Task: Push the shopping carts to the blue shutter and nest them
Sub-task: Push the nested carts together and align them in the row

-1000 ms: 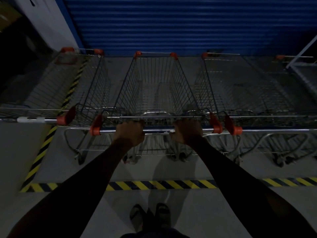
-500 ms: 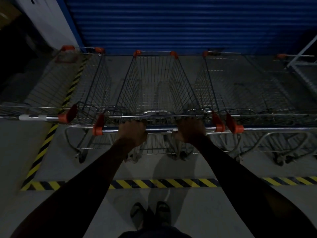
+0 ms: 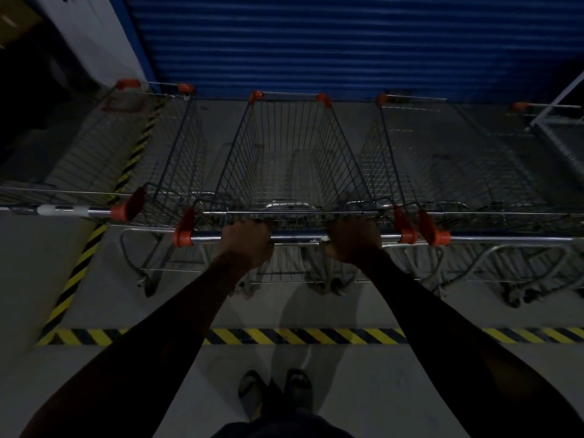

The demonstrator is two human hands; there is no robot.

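A wire shopping cart with orange corner caps stands straight ahead of me, its front end close to the blue shutter. My left hand and my right hand both grip its chrome handle bar, knuckles up, arms stretched forward. Another cart stands beside it on the left and a third cart on the right, all facing the shutter in a row.
Yellow-black hazard tape crosses the grey floor under my arms and runs up the left side. A white wall pillar stands at the back left. A metal frame leans at the far right. My feet show below.
The middle cart has rolled slightly forward toward the shutter with both hands on its handle; the view has crept closer to the row.
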